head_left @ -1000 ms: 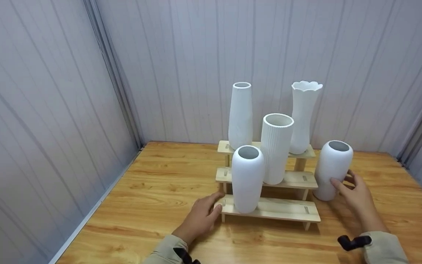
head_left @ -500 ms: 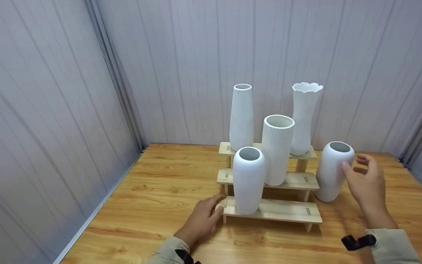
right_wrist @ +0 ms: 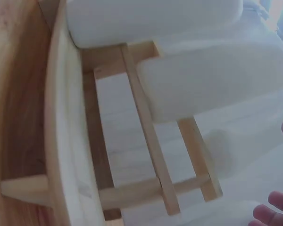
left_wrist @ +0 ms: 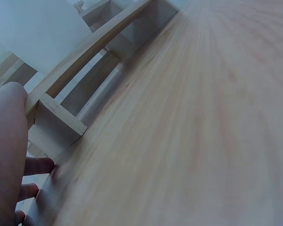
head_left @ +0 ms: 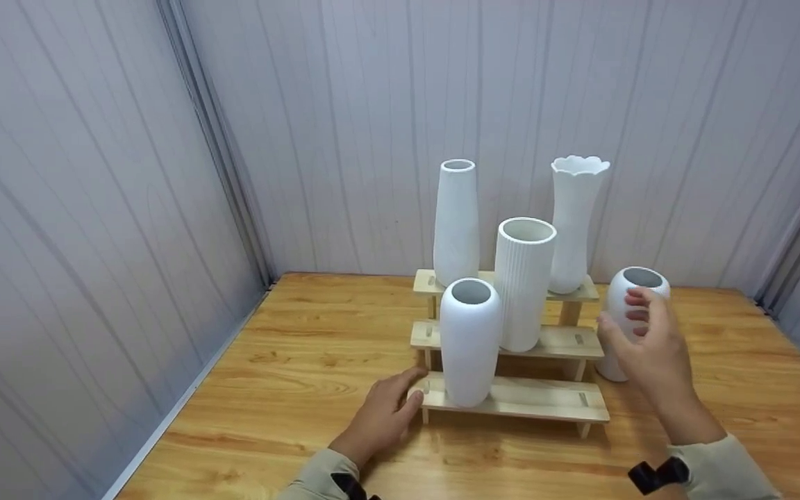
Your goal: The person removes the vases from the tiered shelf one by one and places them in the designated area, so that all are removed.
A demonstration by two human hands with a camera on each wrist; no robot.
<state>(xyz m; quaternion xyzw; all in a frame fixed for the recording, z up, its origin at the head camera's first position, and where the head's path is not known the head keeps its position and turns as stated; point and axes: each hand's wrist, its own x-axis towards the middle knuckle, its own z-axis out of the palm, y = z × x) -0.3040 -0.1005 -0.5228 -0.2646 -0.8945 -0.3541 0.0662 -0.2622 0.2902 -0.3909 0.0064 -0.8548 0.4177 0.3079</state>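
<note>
My left hand (head_left: 380, 415) rests at the left end of a stepped wooden stand (head_left: 539, 401), thumb at the lowest step's corner. In the left wrist view, its lower fingertips (left_wrist: 40, 165) touch the table beside the stand's leg. A smooth white vase (head_left: 469, 347) stands upright on that step. My right hand (head_left: 653, 354), fingers loosely bent and holding nothing, is in front of another smooth white vase (head_left: 619, 292) on the table right of the stand. It hides part of that vase. In the right wrist view, only its fingertips (right_wrist: 269, 214) show at the edge.
A ribbed white vase (head_left: 525, 298) occupies the middle step. On the top step are a tall tapered vase (head_left: 457, 222) at left and a scallop-rimmed vase (head_left: 571, 229) at right. The wooden table (head_left: 289, 361) meets pale panel walls (head_left: 344, 139) behind and at the sides.
My right hand first slid up along the right-hand vase, then came off its right side and moved left in front of it. My left hand stayed at the stand's end.
</note>
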